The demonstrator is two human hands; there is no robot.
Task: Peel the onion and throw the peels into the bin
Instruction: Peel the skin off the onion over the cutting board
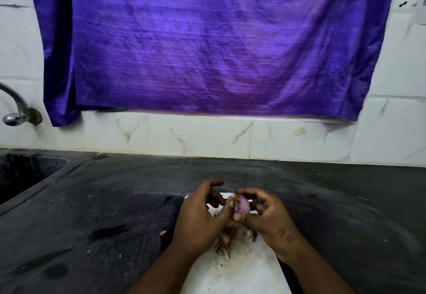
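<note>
Two hands meet on the onion [242,206] — right hand [267,217] clasps it, left hand [202,215] pinches its skin; peels [224,241] lie below on the white board [242,270].

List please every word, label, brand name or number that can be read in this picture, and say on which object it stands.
None: no readable text anywhere.
Dark marks on the back of the right hand: too blurred to read.
</note>
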